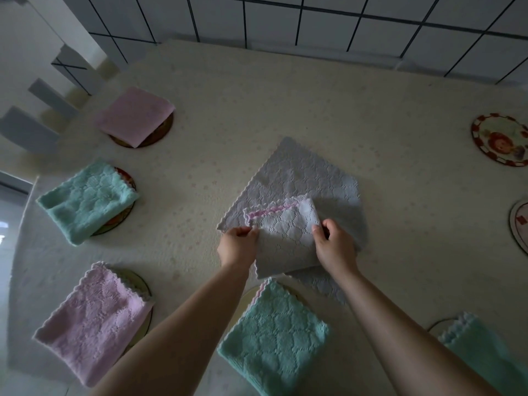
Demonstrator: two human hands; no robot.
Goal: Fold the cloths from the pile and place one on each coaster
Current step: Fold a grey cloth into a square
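two hands (239,244) (333,243) pinch my folded white cloth (285,238) | bare coasters (501,140) lie right | right hand nearer

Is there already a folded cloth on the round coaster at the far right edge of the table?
No, the round coaster lies bare, its red-bordered picture fully showing, with no cloth on it.
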